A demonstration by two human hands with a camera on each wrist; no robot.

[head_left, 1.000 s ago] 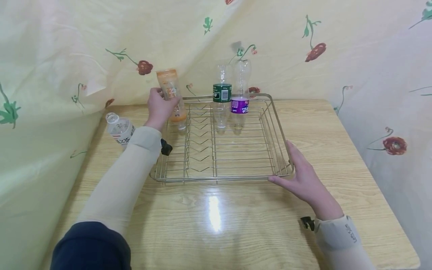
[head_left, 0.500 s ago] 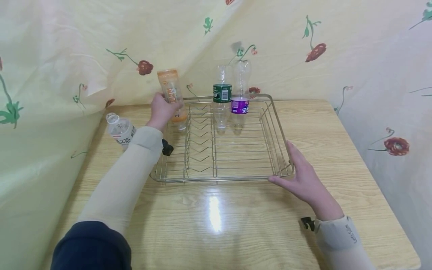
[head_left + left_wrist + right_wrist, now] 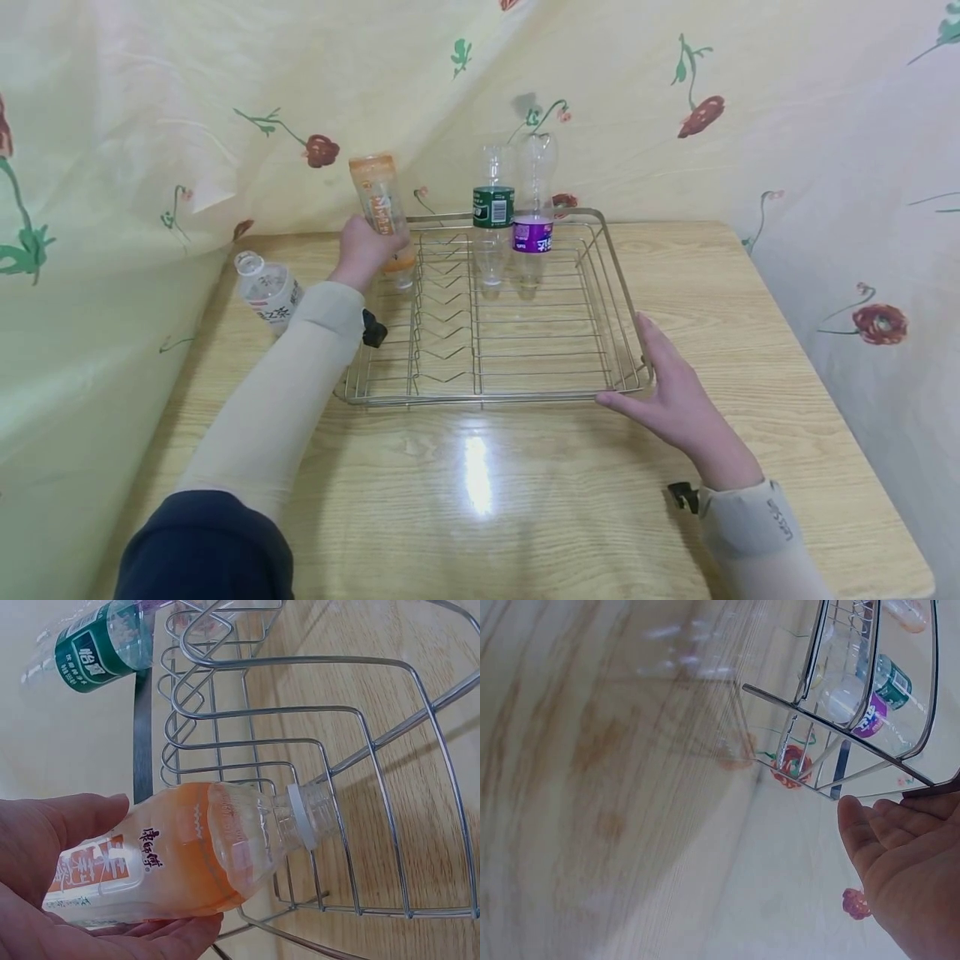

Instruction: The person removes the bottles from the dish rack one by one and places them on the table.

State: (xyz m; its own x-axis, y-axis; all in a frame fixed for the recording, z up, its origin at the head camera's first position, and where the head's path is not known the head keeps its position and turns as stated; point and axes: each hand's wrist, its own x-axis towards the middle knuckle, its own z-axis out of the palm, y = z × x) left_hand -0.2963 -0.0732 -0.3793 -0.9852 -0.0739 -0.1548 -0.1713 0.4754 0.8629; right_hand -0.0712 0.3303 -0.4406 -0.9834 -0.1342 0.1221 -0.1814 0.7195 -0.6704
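Observation:
An orange-labelled plastic bottle (image 3: 381,196) stands neck down in the back left corner of the wire dish rack (image 3: 540,398), tilted a little left. My left hand (image 3: 366,252) grips it around the middle, thumb on one side and fingers on the other; in the left wrist view its white-ringed neck (image 3: 304,816) lies among the rack wires. At the rack's front right corner, my right hand (image 3: 678,404) touches the rim with spread fingers, the thumb along the front. Two upturned bottles, one green-labelled (image 3: 493,207) and one purple-labelled (image 3: 533,234), lean at the rack's back.
An uncapped clear bottle (image 3: 272,293) stands on the wooden table (image 3: 420,500) left of the rack, partly behind my left forearm. A flower-printed cloth (image 3: 622,75) hangs behind the table and along its sides.
My left hand has shifted slightly down and to the right on the orange-labelled bottle, which stays nearly in place. My right hand and the rack have not moved.

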